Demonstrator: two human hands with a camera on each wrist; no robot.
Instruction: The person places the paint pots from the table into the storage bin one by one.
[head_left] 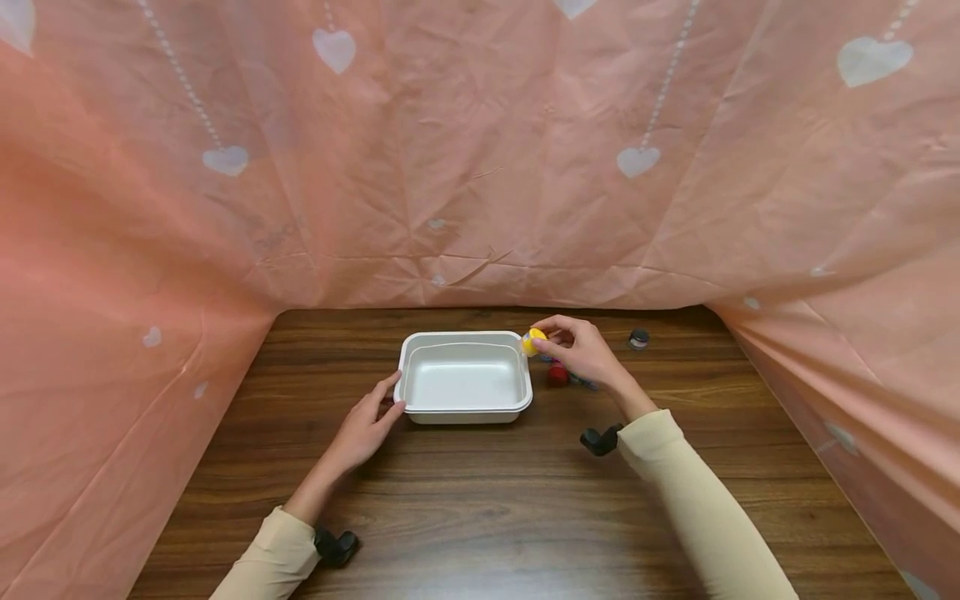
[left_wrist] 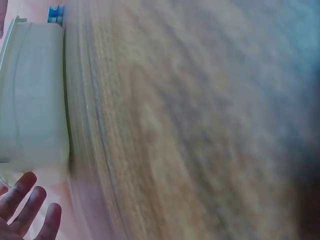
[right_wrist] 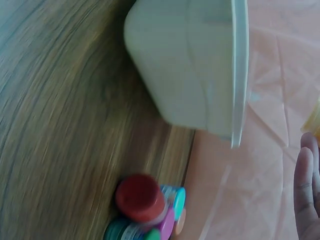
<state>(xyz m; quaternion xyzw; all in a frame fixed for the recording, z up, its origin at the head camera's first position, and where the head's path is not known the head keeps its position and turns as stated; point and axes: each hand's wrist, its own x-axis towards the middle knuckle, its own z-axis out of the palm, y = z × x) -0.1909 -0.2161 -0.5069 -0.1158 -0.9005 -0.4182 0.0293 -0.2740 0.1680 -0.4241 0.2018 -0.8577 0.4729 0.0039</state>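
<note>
Head | right hand [head_left: 583, 348] pinches jar [head_left: 535, 340], 2 o'clock of tray [head_left: 465, 385] | left hand [head_left: 365, 427] — fingers apart, 8 o'clock | likely loading — calls for lowering

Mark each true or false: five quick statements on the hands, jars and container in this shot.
1. The right hand pinches a yellow jar. True.
2. The left hand is at the right-hand end of the white container. False: the left hand is at the left-hand end of the white container.
3. A black-lidded jar stands on the table, apart from the red-lidded jar. True.
4. The yellow jar rests on the container's floor. False: it is held up in the right hand, by the container's far right corner.
5. Both sleeves are black. False: both sleeves are cream.
</note>
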